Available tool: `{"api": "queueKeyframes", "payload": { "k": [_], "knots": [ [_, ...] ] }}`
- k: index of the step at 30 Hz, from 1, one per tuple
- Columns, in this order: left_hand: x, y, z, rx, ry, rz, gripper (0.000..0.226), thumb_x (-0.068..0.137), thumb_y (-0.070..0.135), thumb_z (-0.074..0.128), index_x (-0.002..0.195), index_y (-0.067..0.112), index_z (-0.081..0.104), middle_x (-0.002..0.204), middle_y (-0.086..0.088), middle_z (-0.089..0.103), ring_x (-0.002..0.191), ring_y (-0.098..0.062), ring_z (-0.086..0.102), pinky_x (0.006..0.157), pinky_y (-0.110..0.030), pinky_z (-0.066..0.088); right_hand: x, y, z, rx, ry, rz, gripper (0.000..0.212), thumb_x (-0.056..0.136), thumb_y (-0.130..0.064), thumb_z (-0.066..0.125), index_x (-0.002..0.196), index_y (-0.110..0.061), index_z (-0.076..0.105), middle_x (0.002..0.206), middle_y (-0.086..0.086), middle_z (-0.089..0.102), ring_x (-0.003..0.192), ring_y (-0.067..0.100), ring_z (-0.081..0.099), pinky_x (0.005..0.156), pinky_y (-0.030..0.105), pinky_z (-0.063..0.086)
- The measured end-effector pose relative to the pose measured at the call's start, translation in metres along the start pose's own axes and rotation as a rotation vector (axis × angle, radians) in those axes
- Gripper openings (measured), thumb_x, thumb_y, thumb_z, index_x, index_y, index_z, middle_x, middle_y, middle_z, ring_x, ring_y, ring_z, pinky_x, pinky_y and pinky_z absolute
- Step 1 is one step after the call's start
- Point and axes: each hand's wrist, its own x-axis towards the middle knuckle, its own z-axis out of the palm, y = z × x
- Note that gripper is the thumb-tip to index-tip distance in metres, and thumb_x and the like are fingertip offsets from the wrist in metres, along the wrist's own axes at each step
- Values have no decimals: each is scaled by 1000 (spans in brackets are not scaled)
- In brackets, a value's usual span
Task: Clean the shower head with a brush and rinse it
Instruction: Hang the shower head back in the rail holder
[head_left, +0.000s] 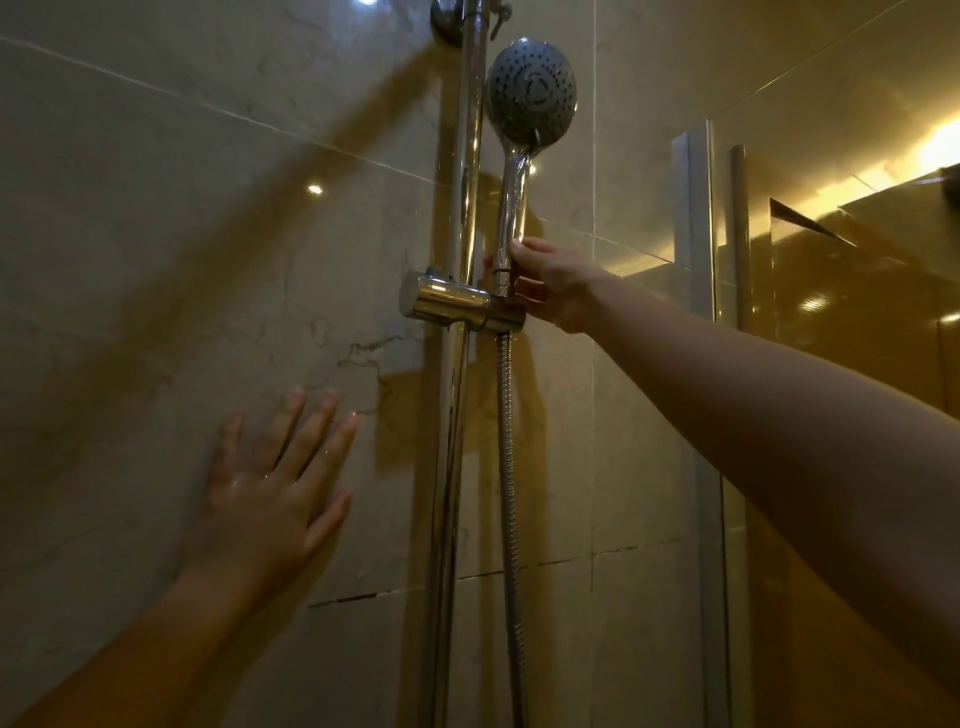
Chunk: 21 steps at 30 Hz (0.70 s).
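Beige marble wall tiles (156, 234) filled your view. Your right hand (550, 283) was wrapped around the lower handle of the shower head (531, 93), which sat upright in the chrome holder (447, 301) just left of that hand, on the slide rail (465, 208). A metal hose (508, 467) hung below it. Your left hand (275, 483), lower and to the left, lay spread flat and wet against the tiles.

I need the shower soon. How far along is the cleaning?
Done: unclear, though the shower head and left hand look wet. In hand: the right hand grips the handle at its holder. Left: can't tell; no brush or running water shows.
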Motion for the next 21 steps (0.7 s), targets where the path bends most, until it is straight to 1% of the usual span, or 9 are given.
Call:
{"api": "queueKeyframes", "payload": {
  "k": [3,5,8,11,13,15,17,19,21],
  "knots": [
    [0,-1,0,14,-7,5,67,87,49,27,146,18,28,156,-6,21,145,-26,16,112,-55,11,-2,4,-5,-113,-9,0,32,97,-23,52,127,-15,56,110,3,66,108,18,60,103,37,44],
    [-1,-1,2,24,-7,7,68,87,49,26,147,19,26,157,-6,20,145,-25,14,113,-52,7,-3,11,-7,-160,-11,16,36,96,-24,53,130,-15,54,113,5,62,116,22,56,109,43,37],
    [-1,-1,2,28,-9,3,68,87,50,25,148,19,25,157,-5,19,146,-25,13,113,-52,4,-5,16,-6,-181,-4,20,37,96,-28,52,131,-17,53,121,5,59,120,21,52,111,48,30],
    [-1,0,2,24,-3,-2,67,87,49,26,147,19,26,157,-5,20,145,-25,13,112,-54,10,-8,16,-7,-205,-29,43,40,98,-31,49,135,-19,50,120,3,58,118,19,51,109,52,29],
    [0,0,3,24,-6,-7,68,87,49,26,148,20,24,157,-5,19,146,-23,9,111,-56,13,-9,15,-7,-215,-37,55,41,98,-31,48,138,-20,48,123,3,56,122,21,50,109,52,29],
    [1,-1,4,13,-2,-8,68,87,50,26,148,20,22,158,-4,17,147,-21,0,111,-57,12,-13,15,-5,-236,-43,53,41,99,-30,47,139,-21,45,118,1,56,123,21,49,108,52,29],
    [0,-2,5,16,-9,-4,68,87,51,25,149,21,19,158,-3,14,147,-18,-7,111,-56,10,-19,12,-3,-282,-41,29,34,100,-30,44,132,-21,49,108,-2,58,118,19,50,107,51,29],
    [-1,-1,4,25,-23,-5,69,88,51,25,149,21,18,159,-3,12,147,-20,-3,112,-56,9,-21,10,-3,-385,-55,3,30,102,-31,40,127,-20,51,106,-3,59,112,18,52,108,52,30],
    [-1,0,3,5,-24,-16,69,88,51,24,149,21,19,159,-3,14,147,-22,4,112,-55,9,-25,10,-5,-504,-79,-17,33,102,-31,38,131,-19,49,104,-5,60,106,15,54,107,52,32]
  ]
}}
